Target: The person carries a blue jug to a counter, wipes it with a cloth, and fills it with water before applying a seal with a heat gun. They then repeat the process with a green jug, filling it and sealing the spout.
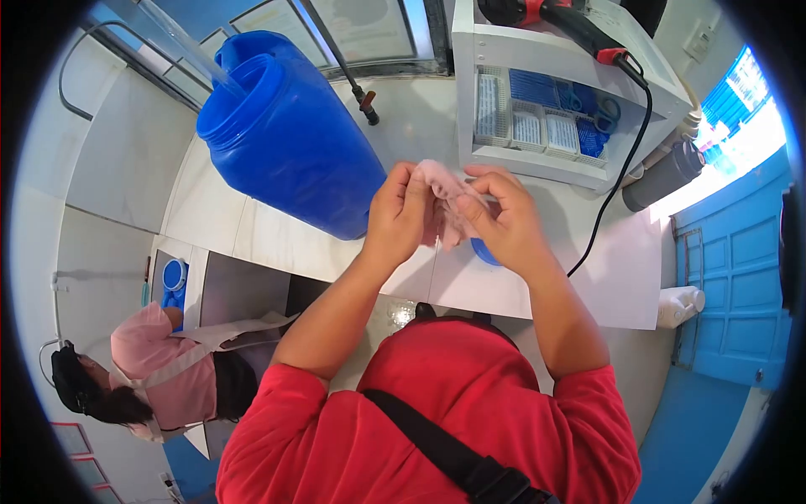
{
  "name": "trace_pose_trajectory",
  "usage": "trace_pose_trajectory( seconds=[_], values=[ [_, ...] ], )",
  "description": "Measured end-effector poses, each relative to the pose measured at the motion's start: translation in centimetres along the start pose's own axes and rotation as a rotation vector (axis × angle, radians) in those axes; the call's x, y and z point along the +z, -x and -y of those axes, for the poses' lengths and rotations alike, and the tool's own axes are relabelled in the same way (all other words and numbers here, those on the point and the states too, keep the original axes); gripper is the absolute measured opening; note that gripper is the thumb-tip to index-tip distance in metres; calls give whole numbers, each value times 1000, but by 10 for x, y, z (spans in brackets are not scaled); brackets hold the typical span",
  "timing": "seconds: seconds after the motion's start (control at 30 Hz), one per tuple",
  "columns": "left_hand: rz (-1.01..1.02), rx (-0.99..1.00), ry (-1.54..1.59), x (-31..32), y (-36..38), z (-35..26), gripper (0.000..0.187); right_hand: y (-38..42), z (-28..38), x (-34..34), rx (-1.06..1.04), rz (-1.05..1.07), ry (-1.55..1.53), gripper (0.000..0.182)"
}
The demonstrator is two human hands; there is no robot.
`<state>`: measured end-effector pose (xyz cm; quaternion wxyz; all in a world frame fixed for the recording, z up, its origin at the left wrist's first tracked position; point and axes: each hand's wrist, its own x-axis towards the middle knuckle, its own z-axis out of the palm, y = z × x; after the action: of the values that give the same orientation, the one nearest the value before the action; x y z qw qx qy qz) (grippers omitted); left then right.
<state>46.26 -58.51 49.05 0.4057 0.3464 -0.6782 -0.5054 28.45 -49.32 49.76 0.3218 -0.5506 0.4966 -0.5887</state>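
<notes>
A crumpled pale pink cloth (451,220) is held between my two hands over the white counter. My left hand (396,212) has its fingers closed on the cloth's left side. On the other side, my right hand (506,217) pinches it with thumb and fingers. Partly hidden beneath the right hand lies a round blue lid (484,254). Left of my hands stands a large blue jug (294,151) with its mouth uncovered. A clear tube (180,38) reaches into that mouth.
A tap with a red valve (368,102) hangs behind the jug. At the back right, a white shelf (537,175) holds baskets, with a corded heat tool (579,32) on top. A dark tumbler (665,175) stands right. A person in pink (172,361) is at lower left.
</notes>
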Motion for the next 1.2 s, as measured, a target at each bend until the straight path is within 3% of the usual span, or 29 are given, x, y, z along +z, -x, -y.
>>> trace_pose_trajectory(
  seconds=[0.03,0.1,0.17,0.2,0.27,0.33,0.43,0.57,0.6,0.63,0.67,0.7,0.73,0.77,0.83,0.87,0.97,1.0,1.07,1.13,1.2],
  values=[
    [69,-108,-69,-5,0,-2,28,-4,4,-2,-21,-33,23,26],
    [62,-58,-112,-6,3,-26,31,-11,13,-6,-44,-66,46,25],
    [61,-5,-154,0,1,-36,34,-18,24,-14,128,63,-6,24],
    [-37,255,-296,10,-2,-35,33,-23,33,-16,128,62,-5,24],
    [-137,514,-434,15,-2,-39,32,-32,51,-18,160,191,-26,27],
    [131,32,-26,12,-2,-50,28,-36,58,-23,91,166,130,29],
    [193,-55,-76,5,-4,-60,17,-40,63,-30,-4,118,332,31],
    [231,-18,-188,-9,-13,-52,12,-37,57,-35,34,102,305,30],
    [198,137,-389,-11,-14,-51,15,-37,57,-36,53,102,281,30],
    [163,292,-589,-12,-16,-50,20,-35,59,-37,-94,76,480,28],
    [163,291,-589,-15,-18,-47,20,-34,62,-39,-241,49,679,28],
    [186,200,-639,-20,-19,-42,19,-33,66,-43,-241,49,679,28],
    [209,109,-689,-25,-19,-40,19,-32,70,-50,-88,100,636,28],
    [209,109,-689,-30,-18,-43,19,-31,73,-56,63,151,591,28],
    [440,106,-647,-41,-15,-51,13,-26,80,-70,119,202,492,26],
    [440,108,-647,-46,-11,-48,13,-24,81,-76,174,252,391,24],
    [632,-356,128,-58,-4,-43,14,-20,56,-97,7,331,283,30],
    [632,-361,130,-60,-6,-40,14,-23,47,-98,12,333,281,30],
    [589,-594,102,-60,-14,-32,17,-32,31,-101,492,280,122,34],
    [522,-671,181,-37,-9,-39,24,-29,20,-86,509,248,127,29],
    [261,-749,233,-16,-2,-52,33,-24,39,-55,580,254,53,26]
  ],
)
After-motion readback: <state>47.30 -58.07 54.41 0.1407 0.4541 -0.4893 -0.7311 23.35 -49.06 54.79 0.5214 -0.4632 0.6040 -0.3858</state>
